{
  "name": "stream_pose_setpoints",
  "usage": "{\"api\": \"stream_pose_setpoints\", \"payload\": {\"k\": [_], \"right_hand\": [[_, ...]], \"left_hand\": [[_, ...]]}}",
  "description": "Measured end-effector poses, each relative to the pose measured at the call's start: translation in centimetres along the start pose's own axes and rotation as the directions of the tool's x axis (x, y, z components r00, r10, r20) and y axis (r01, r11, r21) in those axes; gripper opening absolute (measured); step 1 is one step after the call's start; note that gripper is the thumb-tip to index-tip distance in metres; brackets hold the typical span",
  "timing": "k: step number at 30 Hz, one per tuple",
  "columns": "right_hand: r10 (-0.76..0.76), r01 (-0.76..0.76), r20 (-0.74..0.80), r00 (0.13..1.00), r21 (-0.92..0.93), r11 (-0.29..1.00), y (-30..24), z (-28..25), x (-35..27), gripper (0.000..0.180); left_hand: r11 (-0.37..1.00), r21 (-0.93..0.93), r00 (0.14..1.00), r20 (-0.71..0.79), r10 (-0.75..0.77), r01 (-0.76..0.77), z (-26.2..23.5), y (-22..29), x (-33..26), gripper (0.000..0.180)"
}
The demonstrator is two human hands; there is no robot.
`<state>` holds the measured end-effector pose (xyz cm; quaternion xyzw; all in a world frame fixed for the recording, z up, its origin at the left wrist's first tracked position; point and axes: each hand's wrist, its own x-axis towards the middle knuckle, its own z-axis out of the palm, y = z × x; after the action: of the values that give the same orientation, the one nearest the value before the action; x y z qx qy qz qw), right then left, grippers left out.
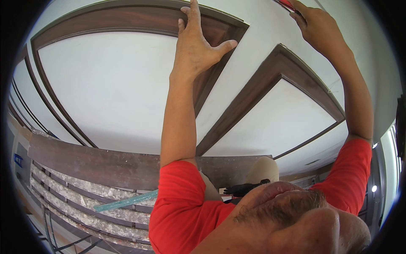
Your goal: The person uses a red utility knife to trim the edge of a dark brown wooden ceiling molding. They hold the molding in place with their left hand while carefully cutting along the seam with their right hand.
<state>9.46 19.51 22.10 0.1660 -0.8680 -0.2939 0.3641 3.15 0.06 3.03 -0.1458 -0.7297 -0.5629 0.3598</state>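
Observation:
My left hand [195, 48] is raised with its fingers spread, thumb out to the right. It lies over the corner of a dark brown wooden trim frame [127, 20] around a white panel [105, 80]; whether it presses on the wood I cannot tell. Higher up at the right, my right hand [317, 27] is closed around a slim red tool [286, 4] near the white surface. Most of that tool lies beyond the top edge, so its kind is hidden. Below the right hand is a second brown trim frame [258, 95].
Under me are scaffold planks [84, 186] caked with pale residue, with a green strip [124, 201] lying across them. A long dark brown board [93, 163] runs along the wall side. Metal scaffold bars [50, 230] show at the lower left.

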Motion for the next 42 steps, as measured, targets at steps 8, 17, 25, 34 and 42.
{"api": "stream_pose_setpoints", "payload": {"k": [8,17,25,34,42], "right_hand": [[-0.099,0.117,-0.147,0.984,0.118,0.986,-3.3,-0.5,2.5,0.028],[-0.057,0.063,-0.045,0.997,0.138,0.989,-3.7,-0.1,4.2,0.030],[0.004,-0.010,0.057,0.998,0.103,0.995,-4.1,-0.9,3.8,0.034],[0.045,-0.043,0.109,0.993,-0.019,0.999,-2.5,0.0,2.4,0.031],[0.052,-0.045,0.140,0.989,-0.049,0.998,-1.1,0.5,1.5,0.031]], "left_hand": [[0.999,0.012,0.999,-0.025,0.033,-0.033,0.3,-0.9,0.2,0.135],[1.000,-0.019,1.000,-0.007,0.013,-0.013,-0.2,0.2,-0.2,0.136],[0.999,0.013,1.000,0.000,-0.030,0.030,0.0,-0.1,0.0,0.136],[0.998,0.024,0.999,0.007,-0.052,0.052,-0.1,0.0,-0.3,0.139],[1.000,0.022,0.998,-0.058,0.013,-0.012,0.9,-1.6,0.0,0.141]]}}
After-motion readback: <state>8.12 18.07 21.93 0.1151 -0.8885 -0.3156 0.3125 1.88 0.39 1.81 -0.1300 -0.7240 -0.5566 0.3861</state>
